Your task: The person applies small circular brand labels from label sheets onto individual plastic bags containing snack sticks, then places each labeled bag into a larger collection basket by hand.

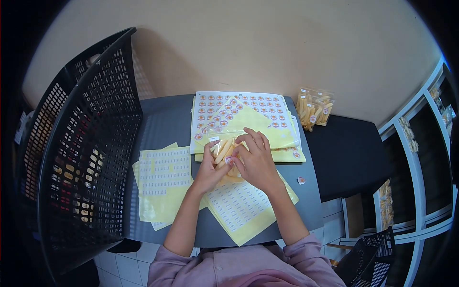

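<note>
A clear plastic bag of pale yellow sticks [222, 152] is held between my two hands above the grey table [162, 129]. My left hand [210, 168] grips the bag's left side, its thumb across the front. My right hand [256, 160] is at the bag's right side, thumb and fingers bent near a small round sticker [230, 160] on its front. A small white label shows at the bag's top left. Under and behind the bag lie sheets of round stickers [210, 112]. A sheet of small printed labels [239, 205] lies below my hands.
More label sheets [165, 179] lie at the left. A loose sticker [301, 180] is on the table's right. Filled bags [313, 109] stand on a black surface [344, 158] at the right. Tall black crates [91, 143] rise at the left; shelves [420, 191] stand far right.
</note>
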`<state>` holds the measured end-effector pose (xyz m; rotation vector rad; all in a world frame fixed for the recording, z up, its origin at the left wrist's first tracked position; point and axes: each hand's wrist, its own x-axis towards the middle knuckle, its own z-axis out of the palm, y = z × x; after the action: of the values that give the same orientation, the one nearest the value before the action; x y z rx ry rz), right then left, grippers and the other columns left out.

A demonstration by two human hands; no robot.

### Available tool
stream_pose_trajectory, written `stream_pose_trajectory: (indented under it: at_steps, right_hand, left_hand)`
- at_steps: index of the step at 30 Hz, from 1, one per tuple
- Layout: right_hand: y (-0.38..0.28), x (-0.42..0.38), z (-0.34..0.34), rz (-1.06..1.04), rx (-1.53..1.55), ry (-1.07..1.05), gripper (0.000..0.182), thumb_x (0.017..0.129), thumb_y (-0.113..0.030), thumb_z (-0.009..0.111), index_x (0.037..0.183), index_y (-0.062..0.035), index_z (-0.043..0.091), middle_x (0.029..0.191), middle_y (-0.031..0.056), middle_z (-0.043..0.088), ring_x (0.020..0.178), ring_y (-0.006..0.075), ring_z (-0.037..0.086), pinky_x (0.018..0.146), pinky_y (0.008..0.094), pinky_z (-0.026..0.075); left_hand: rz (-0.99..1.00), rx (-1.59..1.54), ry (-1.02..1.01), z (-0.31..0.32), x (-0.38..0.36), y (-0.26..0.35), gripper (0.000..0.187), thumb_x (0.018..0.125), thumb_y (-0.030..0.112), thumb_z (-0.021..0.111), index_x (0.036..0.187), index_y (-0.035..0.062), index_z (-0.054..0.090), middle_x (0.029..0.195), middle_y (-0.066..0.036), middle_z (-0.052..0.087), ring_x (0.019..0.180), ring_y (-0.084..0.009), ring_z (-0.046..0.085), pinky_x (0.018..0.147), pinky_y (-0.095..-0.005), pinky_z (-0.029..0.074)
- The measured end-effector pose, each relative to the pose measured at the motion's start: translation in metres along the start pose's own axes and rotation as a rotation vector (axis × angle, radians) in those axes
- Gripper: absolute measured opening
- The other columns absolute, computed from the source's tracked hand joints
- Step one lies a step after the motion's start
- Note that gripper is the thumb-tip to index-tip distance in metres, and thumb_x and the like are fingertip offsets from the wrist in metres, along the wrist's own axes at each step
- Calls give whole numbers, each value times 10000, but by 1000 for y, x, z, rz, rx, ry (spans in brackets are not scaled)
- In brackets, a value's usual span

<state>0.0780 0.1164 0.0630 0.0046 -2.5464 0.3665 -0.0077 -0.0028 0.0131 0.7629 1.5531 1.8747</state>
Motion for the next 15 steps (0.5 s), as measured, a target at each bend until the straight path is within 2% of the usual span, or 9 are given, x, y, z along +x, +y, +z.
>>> stream_pose_trajectory:
  at_steps: [2,3,5,6,8,9,11,14,15]
  right_hand:
    - [2,0,2,24,90,31,176,659,-105,629,797,-24,556,1000,102,470,1128,292,351,962,436,237]
    - [2,0,3,27,89,32,176,659,-105,629,797,-24,556,1000,102,470,1128,292,351,962,436,237]
    - [2,2,5,141,276,212,446,639,-98,655,1037,-20,470,1017,128,463,1119,299,350,922,422,305]
    - [4,0,7,142,275,212,446,639,-98,655,1037,-20,470,1017,128,463,1119,299,350,922,422,305]
    - [9,-4,18,394,556,223,685,658,-89,665,1225,-25,284,1014,143,469,1029,261,436,801,370,418]
    - [12,-6,23,394,555,223,685,658,-89,665,1225,-25,284,1014,143,469,1029,261,436,801,370,418]
    - [15,-9,30,599,1057,116,738,693,-78,657,1272,-24,202,1000,136,481,900,195,508,669,288,467]
    - [12,-8,33,588,1032,142,735,716,-92,653,1283,-18,191,1003,143,487,810,165,538,613,245,467]
    - [12,-7,32,587,1034,142,735,716,-92,653,1283,-18,191,1003,143,487,810,165,538,613,245,467]
  left_hand:
    - [-3,-1,-4,-1,1,-1,637,739,40,594,1227,48,184,1129,-150,431,1038,-184,462,862,-282,393]
    - [37,-4,-9,-3,2,-4,642,739,32,592,1230,44,179,1141,-151,421,1052,-181,450,874,-285,384]
    - [76,-8,-15,-3,2,-4,647,738,25,589,1234,41,174,1152,-151,411,1066,-179,437,887,-288,376]
    - [56,-46,-25,-1,0,0,651,742,20,586,1240,37,167,1162,-152,405,1077,-178,429,896,-290,368]
    - [37,-83,-35,0,-2,5,655,746,15,583,1245,32,159,1172,-153,398,1087,-178,420,906,-292,360]
    - [19,-86,-49,0,-2,7,655,750,11,581,1248,31,155,1176,-154,397,1085,-179,423,905,-293,362]
    - [0,-89,-65,-1,-2,6,656,755,7,579,1251,29,150,1180,-155,397,1083,-180,425,904,-294,363]
    - [32,-67,-59,-3,-1,4,658,769,21,577,1261,33,140,1187,-151,396,1084,-180,426,893,-298,374]
    - [-15,-108,-57,-4,-2,5,623,798,60,546,1266,39,136,1190,-149,393,1085,-182,427,888,-300,377]
